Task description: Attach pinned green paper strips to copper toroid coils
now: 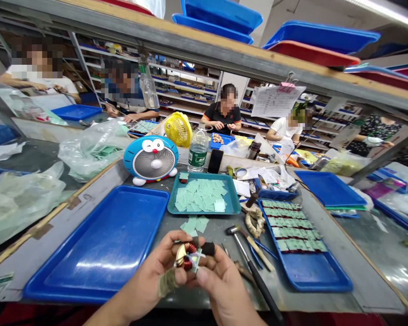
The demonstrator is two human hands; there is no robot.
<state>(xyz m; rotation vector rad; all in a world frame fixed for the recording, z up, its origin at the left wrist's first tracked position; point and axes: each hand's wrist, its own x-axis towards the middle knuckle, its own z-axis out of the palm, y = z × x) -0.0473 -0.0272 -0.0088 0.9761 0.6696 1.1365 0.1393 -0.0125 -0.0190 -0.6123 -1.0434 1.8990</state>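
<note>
My left hand (154,276) and my right hand (221,283) hold a copper-wound toroidal coil (186,256) between them at the bench's front edge. A small pale green-white piece sits against the coil, and my fingers partly hide both. One left finger has a tan wrap, and a dark wrap covers a fingertip above the coil. Just beyond my hands lie loose green squares (193,225). A small hammer (250,253) with a black handle lies to the right of my right hand.
A teal tray (204,175) holds many green squares. On the right, a blue tray (313,276) carries rows of green pieces, and another blue tray (98,244) lies left. A blue fan (151,158), water bottle (197,149) and yellow fan (178,129) stand ahead. Several co-workers sit beyond, below an overhead shelf (204,45).
</note>
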